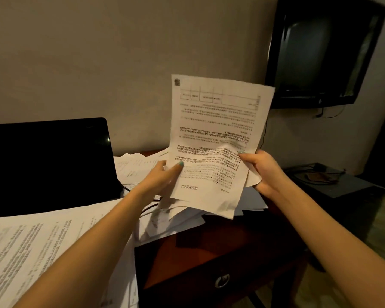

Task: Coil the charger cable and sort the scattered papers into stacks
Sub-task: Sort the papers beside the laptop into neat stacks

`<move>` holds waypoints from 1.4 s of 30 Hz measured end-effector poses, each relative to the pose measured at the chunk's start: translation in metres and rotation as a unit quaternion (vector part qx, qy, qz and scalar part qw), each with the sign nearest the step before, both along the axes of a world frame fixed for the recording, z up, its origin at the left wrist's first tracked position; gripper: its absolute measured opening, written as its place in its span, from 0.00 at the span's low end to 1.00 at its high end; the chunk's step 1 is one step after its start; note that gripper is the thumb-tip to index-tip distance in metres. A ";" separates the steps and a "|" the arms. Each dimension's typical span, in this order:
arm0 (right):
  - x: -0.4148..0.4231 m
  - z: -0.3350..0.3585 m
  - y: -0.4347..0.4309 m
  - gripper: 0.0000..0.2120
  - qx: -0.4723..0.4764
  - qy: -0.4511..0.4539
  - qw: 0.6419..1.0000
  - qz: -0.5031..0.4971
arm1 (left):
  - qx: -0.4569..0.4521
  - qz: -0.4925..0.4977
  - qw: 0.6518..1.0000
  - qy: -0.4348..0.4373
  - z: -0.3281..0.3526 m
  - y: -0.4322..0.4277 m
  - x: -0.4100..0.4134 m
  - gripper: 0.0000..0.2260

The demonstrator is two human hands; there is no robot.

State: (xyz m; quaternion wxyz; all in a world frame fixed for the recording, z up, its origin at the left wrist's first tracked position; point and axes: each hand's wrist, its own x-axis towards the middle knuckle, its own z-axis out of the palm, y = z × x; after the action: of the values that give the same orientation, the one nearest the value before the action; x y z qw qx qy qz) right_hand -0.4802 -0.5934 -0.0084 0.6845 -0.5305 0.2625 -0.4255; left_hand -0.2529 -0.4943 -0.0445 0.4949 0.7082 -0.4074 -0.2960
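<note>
White printed sheets (pixel 216 130) were up off the table (pixel 209 247), upright between both hands: left hand (pixel 162 177) pinching the lower left edge, thumb on the print, right hand (pixel 261 172) gripping the lower right edge. Beneath them, loose papers (pixel 187 216) lay heaped toward the table's far edge.

Printed sheets (pixel 216 130) upright above scattered papers (pixel 182 218).

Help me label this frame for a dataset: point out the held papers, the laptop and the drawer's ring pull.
held papers (pixel 218 130): head view, middle of the printed top sheet.
laptop (pixel 49 161): head view, centre of its dark screen.
ring pull (pixel 217 282): head view, left arc of the metal ring.
</note>
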 end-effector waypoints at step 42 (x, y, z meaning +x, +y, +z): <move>-0.005 0.025 0.019 0.08 -0.233 -0.037 0.966 -0.110 | -0.344 -0.042 0.937 0.047 0.087 0.042 -0.055 0.08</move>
State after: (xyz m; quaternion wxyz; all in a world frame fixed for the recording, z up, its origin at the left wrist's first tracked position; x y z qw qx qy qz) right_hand -0.4847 -0.5740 0.0168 0.5005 -0.6272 0.1870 -0.5667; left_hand -0.3074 -0.4520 0.0429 0.7140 0.4625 -0.4897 -0.1909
